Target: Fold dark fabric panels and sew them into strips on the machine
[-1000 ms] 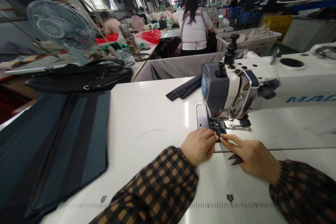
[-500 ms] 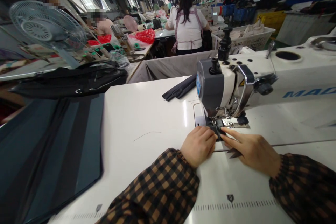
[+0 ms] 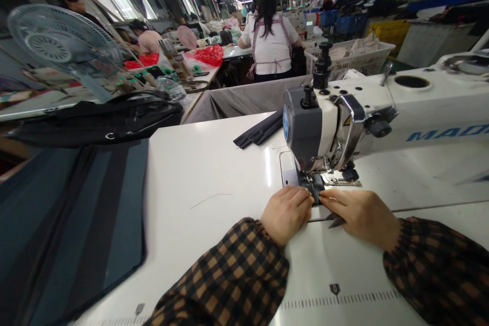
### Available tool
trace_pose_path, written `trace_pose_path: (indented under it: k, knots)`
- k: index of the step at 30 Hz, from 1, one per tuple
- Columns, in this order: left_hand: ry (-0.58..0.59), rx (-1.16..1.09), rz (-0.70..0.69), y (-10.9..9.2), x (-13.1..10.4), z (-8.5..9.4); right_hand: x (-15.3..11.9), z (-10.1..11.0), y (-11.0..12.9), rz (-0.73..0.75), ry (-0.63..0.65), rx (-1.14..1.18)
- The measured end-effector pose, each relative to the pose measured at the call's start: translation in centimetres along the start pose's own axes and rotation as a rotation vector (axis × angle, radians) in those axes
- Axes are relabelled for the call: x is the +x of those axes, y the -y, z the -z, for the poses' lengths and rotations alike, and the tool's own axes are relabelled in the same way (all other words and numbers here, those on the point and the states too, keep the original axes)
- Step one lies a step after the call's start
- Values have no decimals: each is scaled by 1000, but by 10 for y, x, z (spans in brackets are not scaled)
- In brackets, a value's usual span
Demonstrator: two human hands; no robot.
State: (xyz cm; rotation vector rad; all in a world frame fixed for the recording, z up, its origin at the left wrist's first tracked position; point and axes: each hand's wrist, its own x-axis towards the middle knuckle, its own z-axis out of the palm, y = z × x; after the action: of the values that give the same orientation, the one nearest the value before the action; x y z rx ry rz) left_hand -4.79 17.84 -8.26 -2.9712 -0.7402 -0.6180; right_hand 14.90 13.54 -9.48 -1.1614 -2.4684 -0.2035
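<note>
A: State the grip, as seen from here.

B: Left hand point(image 3: 287, 214): fingers drawn together, closed at the left edge of the dark fabric piece point(image 3: 317, 187). Right hand point(image 3: 364, 214): fingertips pinched at its right edge. The underside of both grips is hidden.

A: And the dark blades point(image 3: 336, 222) below the right hand?

B: Pointed, projecting from under the fingers. Probably snips carried in the palm; no handle shows.

A: Locate the dark fabric piece.

B: Between the hands, its far end at the presser foot point(image 3: 308, 179) of the sewing machine point(image 3: 303, 119).

A: Which step is in hand?

B: In my judgement, aligning and guiding the piece at the foot. The next move calls for straight edges, light even tension from both hands, and fingertips clear of the foot.

A: Surroundings?

B: A loose thread point(image 3: 210, 197) on the white table point(image 3: 183, 163); folded dark strips point(image 3: 260, 132) behind, partly hidden by the machine; dark panels point(image 3: 128, 204) at the left. Farther off, a fan point(image 3: 49, 47) and a co-worker point(image 3: 270, 48), back turned.
</note>
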Motion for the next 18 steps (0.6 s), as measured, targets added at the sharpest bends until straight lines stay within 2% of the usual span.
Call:
trace_pose_path:
  k: [8, 18]
  knots:
    - [6, -57, 38, 4, -2, -1, 0, 1, -2, -97, 2, 126]
    - [-9, -158, 134, 18, 3, -3, 8, -1, -10, -118, 25, 77]
